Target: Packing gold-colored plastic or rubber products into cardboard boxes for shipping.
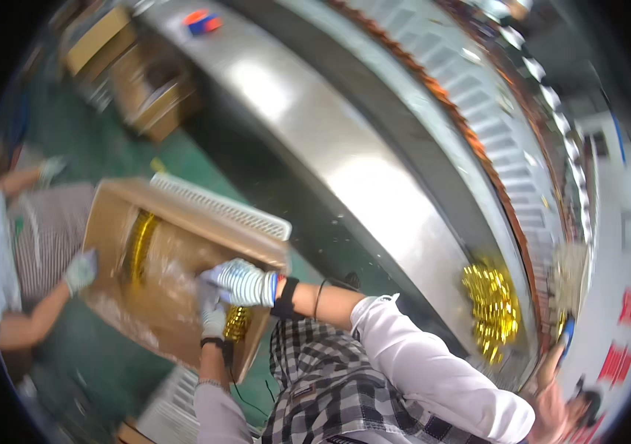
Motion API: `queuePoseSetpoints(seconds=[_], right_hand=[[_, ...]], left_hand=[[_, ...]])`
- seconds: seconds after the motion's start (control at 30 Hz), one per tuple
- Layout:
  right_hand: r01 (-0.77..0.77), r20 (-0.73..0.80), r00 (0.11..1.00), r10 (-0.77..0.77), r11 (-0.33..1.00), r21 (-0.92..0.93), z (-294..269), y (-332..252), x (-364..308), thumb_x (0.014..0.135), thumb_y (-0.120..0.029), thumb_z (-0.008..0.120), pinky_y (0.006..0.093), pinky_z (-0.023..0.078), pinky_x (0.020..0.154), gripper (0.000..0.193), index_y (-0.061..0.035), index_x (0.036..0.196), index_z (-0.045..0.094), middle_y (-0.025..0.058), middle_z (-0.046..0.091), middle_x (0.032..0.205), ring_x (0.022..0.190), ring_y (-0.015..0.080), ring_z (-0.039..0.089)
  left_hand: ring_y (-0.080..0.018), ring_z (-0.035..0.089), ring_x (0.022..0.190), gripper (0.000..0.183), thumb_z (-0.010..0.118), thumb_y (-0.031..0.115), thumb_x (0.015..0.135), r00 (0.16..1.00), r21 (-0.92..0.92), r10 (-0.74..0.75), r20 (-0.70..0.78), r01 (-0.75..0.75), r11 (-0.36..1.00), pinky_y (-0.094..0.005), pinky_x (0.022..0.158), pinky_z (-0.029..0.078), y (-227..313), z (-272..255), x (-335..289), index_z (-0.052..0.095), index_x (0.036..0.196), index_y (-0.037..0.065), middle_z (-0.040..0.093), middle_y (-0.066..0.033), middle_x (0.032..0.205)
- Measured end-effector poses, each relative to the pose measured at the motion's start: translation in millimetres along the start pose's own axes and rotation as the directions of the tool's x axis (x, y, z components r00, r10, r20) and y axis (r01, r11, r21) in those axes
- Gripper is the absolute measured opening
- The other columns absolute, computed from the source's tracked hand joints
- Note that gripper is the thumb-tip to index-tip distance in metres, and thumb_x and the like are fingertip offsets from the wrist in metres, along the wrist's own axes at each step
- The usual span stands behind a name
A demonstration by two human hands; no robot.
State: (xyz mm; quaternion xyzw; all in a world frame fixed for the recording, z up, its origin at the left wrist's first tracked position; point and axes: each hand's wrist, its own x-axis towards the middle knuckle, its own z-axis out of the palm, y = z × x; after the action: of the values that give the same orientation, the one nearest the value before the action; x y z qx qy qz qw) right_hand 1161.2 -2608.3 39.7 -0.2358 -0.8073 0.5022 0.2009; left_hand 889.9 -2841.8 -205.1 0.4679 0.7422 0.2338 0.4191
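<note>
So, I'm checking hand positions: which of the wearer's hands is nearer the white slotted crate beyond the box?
Right. In the picture, the right hand is below the white slotted crate; the left hand is even lower, so farther off.

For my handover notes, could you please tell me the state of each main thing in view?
Cardboard box: open
Clear plastic: crumpled, inside box
Long gold bundle: inside box
Gold tinsel pile: loosely heaped
Left hand: gloved, grip unclear
Right hand: gloved, grip unclear
Co-worker's hand: gloved, at box edge
</note>
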Motion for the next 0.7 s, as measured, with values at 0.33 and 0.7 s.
queuePoseSetpoints(seconds=[0.33,0.7], right_hand=[[-0.549,-0.906,0.212,0.365,0.812,0.199,-131.8,50.6,-403.8,0.087,-0.008,0.065,0.0472,0.046,0.108,0.048,0.0007,0.134,0.059,0.0241,0.061,0.131,0.123,0.04,0.058],[-0.729,-0.925,-0.358,0.127,0.581,0.362,-171.7,143.6,-678.8,0.078,-0.016,0.08,0.0479,0.042,0.114,0.085,-0.0028,0.151,0.038,0.0273,0.046,0.147,0.135,0.0425,0.048]], left_hand=[[-0.0324,0.045,0.14,0.052,0.047,0.004,0.104,0.879,-0.051,0.468,-0.092,-0.474,0.879,-0.041,0.119,0.037,384.2,143.9,100.0,0.036,0.154,-0.003,0.044,-0.02,0.154],[-0.0458,0.043,0.139,0.101,0.088,0.043,0.07,0.116,-0.183,0.72,0.684,-0.928,0.324,-0.0537,0.116,0.036,593.0,538.8,-34.8,0.043,0.153,0.007,0.042,-0.0273,0.153]])
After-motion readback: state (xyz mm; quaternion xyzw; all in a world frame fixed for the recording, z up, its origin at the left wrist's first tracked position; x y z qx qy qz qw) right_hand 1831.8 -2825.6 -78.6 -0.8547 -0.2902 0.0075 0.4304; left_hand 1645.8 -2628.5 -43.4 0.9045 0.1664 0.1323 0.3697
